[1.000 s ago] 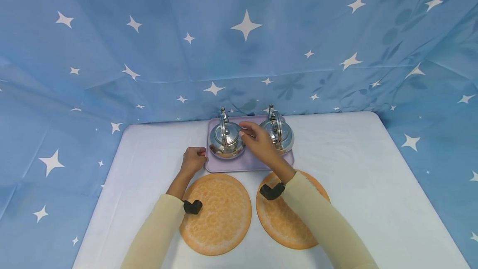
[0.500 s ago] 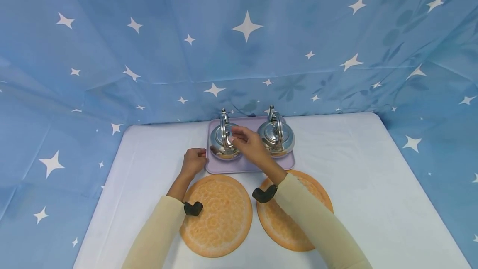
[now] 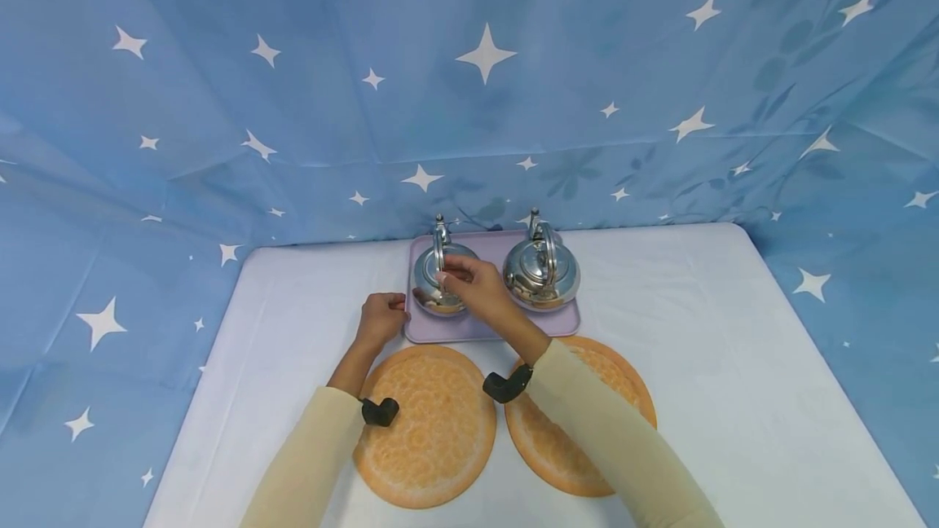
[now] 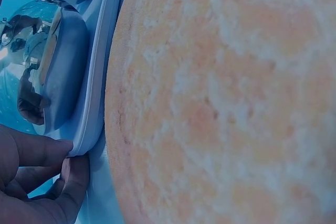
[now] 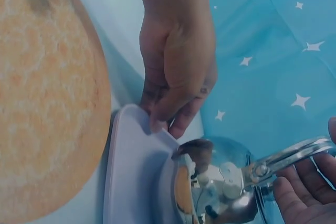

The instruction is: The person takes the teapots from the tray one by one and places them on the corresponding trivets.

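From the head view, the right hand (image 3: 475, 289) reaches over the left kettle (image 3: 433, 283), its fingertips at the upright handle of that kettle, which stands on the left half of a lilac tray (image 3: 499, 326) at the far middle of the white table (image 3: 697, 365). A second shiny kettle (image 3: 541, 270) stands on the right half of the tray, just beside the hand. The left hand (image 3: 380, 318) is curled at the tray's near left corner, touching its edge. Two round orange mats (image 3: 425, 426) lie side by side nearer the person, close to the tray's near edge, the right one partly under the right forearm. A blue star-printed cloth (image 3: 484, 63) hangs behind and to both sides. In the left wrist view, the fingers (image 4: 37, 153) of the left hand pinch the rim of the tray at its corner, with the orange mat filling the frame next to it. In the right wrist view, the right hand's fingers (image 5: 302, 198) curl beneath the kettle's metal handle; whether they grip it firmly I cannot tell, while the left hand (image 5: 176, 61) pinches the tray's corner.
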Available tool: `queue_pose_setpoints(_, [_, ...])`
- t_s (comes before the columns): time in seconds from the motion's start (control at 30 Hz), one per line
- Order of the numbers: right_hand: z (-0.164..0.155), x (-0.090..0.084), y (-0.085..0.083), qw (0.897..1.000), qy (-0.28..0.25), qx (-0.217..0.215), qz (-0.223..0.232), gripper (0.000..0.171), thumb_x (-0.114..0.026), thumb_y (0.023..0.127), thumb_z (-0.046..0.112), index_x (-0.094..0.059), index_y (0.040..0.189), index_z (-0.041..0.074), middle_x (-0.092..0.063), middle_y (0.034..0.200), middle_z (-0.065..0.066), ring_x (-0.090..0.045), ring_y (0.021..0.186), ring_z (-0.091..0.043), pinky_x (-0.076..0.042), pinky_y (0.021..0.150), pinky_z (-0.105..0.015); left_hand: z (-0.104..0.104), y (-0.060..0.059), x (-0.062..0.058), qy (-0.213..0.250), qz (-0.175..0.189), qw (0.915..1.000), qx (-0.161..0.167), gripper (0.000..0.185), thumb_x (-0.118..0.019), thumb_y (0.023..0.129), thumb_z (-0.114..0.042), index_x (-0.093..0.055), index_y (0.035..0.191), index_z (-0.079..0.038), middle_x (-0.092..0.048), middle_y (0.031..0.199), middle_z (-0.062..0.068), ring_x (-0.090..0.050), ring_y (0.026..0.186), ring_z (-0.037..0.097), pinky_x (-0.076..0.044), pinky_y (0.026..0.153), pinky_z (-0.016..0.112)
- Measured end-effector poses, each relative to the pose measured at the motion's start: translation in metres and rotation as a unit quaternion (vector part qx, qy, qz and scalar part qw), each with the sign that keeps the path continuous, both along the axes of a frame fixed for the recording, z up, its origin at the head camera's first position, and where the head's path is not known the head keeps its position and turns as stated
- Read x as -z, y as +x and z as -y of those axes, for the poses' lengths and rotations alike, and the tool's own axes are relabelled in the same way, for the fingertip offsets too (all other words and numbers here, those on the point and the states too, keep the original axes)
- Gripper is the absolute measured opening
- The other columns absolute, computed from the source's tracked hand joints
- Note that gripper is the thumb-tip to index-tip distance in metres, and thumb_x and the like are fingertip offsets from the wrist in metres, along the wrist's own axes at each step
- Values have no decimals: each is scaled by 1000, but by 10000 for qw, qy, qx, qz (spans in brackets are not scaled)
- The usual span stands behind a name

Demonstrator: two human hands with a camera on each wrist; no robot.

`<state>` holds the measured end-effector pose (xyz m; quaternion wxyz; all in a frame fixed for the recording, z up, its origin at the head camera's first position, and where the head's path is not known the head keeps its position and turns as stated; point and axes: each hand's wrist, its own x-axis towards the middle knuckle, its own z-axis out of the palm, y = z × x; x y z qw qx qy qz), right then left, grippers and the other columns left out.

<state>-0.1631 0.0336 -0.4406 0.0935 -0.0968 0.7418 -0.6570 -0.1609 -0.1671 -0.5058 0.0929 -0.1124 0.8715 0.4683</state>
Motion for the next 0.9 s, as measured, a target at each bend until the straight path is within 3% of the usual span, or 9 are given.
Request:
queue_pose_setpoints(0.5, [7,-1,0,9995,-206,35,251,44,-66,94,17,-56,132,-4,-65,113,-14,-63,106,-24,-53,85,-32,0,-1,0,104,17,9999,-50,40,-61,81,8,-62,121,11,-67,102,21,-64,97,29,-53,78,31])
queue_pose_setpoints(0.77, [11,-2,-2,9993,-265,84,255,37,-65,94,12,-59,125,-8,-66,104,-14,-65,98,-26,-52,86,-44,1,0,0,155,54,9998,-69,41,-60,81,9,-61,121,12,-67,103,21,-64,97,29,-53,79,32])
queue_pose_setpoints(0.9, [12,-2,-3,9987,-388,103,306,32,-63,94,7,-60,122,-8,-66,101,-14,-66,96,-25,-52,86,-43,0,0,0,142,59,9999,-74,41,-60,81,9,-61,121,12,-67,102,21,-63,96,29,-53,78,32])
